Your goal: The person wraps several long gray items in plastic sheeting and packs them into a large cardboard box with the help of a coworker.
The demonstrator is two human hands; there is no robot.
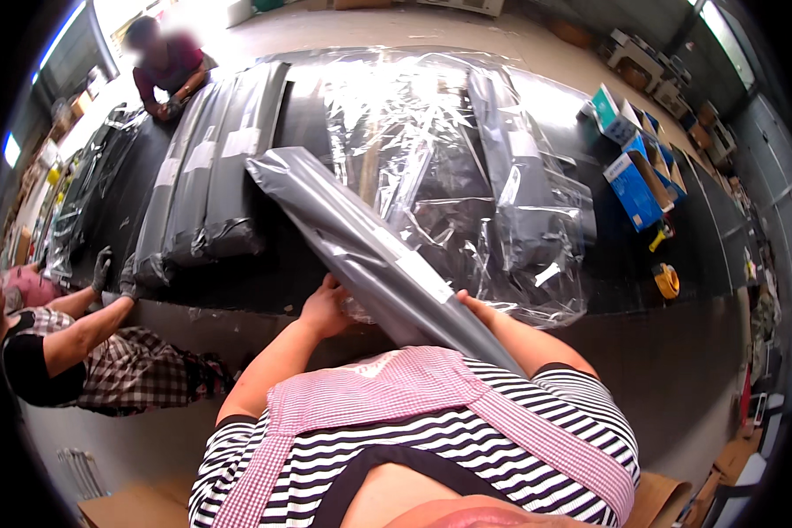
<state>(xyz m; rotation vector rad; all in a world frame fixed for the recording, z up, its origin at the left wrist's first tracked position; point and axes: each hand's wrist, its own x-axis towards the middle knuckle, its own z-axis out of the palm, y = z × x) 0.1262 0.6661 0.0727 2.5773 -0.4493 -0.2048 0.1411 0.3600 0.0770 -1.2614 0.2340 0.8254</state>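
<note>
A long grey plastic-wrapped package (pixel 361 220) with a white label lies slantwise in front of my body, its far end pointing up and to the left over the table. My left hand (pixel 327 308) grips its left edge, fingers tucked underneath and partly hidden. On the other edge, nearer my body, my right hand (pixel 477 306) holds on with the thumb showing and the other fingers out of sight. Clear plastic sheeting (pixel 449 220) spreads over the table beyond the package. Beneath that sheeting, to the right, is another grey package (pixel 524 185).
Several grey packages (pixel 229 185) lie side by side on the black table (pixel 616 273) at left. Blue boxes (pixel 634 189), a yellow-handled tool (pixel 660 236) and a yellow tape roll (pixel 667 282) are at right. A gloved co-worker (pixel 70 343) stands left; another person (pixel 167 70) leans at the far left.
</note>
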